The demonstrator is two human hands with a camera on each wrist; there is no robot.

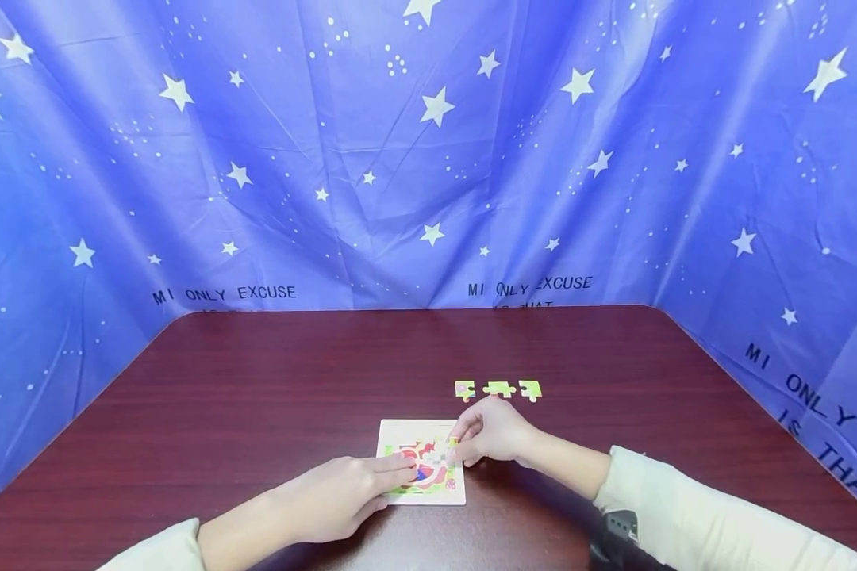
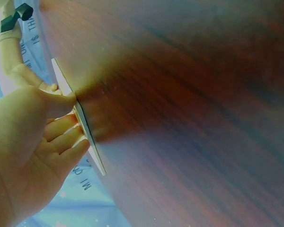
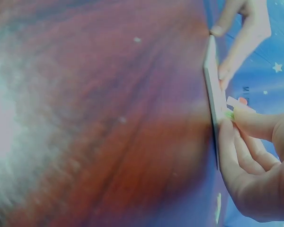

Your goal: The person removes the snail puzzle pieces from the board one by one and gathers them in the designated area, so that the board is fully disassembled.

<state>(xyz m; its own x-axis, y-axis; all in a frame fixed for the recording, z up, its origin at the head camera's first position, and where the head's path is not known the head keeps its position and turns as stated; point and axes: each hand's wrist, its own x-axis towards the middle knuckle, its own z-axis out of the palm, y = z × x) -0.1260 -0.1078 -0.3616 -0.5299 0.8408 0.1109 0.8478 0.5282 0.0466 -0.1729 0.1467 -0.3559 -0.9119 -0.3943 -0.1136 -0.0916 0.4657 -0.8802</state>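
Note:
A square jigsaw puzzle board (image 1: 439, 499) with a pale frame and a colourful picture lies flat on the table. Straight fingers of my left hand (image 1: 343, 493) rest on its left part, the thumb at the near edge. At the board's upper right, my right hand (image 1: 496, 432) pinches a small puzzle piece (image 3: 230, 115) between thumb and fingers; green and red show on it in the right wrist view. The piece is close to the board's surface; whether it touches is hard to tell. From the left wrist view the board (image 2: 95, 158) shows edge-on.
Beyond the right hand lie three loose puzzle pieces in a row: a left one (image 1: 464, 389), a middle one (image 1: 499, 388) and a right one (image 1: 531, 389). The dark red wooden table (image 1: 257, 381) is backed by a blue star-patterned curtain (image 1: 371, 143).

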